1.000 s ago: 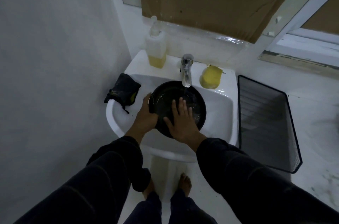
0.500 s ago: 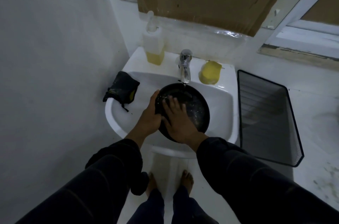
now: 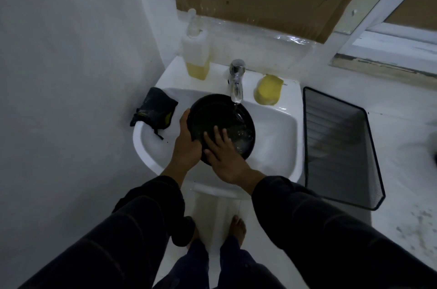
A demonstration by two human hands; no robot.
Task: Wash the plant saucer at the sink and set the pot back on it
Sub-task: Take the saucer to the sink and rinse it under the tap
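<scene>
Saucer (image 3: 222, 123) over the sink (image 3: 279, 146) basin under tap (image 3: 236, 83) water. Left hand (image 3: 186, 144) grips its left rim; right hand (image 3: 224, 156) flat inside. Looks stiff, light (wet, prob. slippery): hold w/ rim.

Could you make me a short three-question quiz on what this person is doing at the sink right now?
1. True or false: water runs from the tap onto the saucer.
2. Which hand grips the saucer's rim? A) left hand B) right hand
3. Fill in: the yellow sponge lies on the sink rim, to the ____ of the tap.

Key: 1 true. 2 A; the right hand lies flat inside the saucer, fingers straight. 3 right.
</scene>
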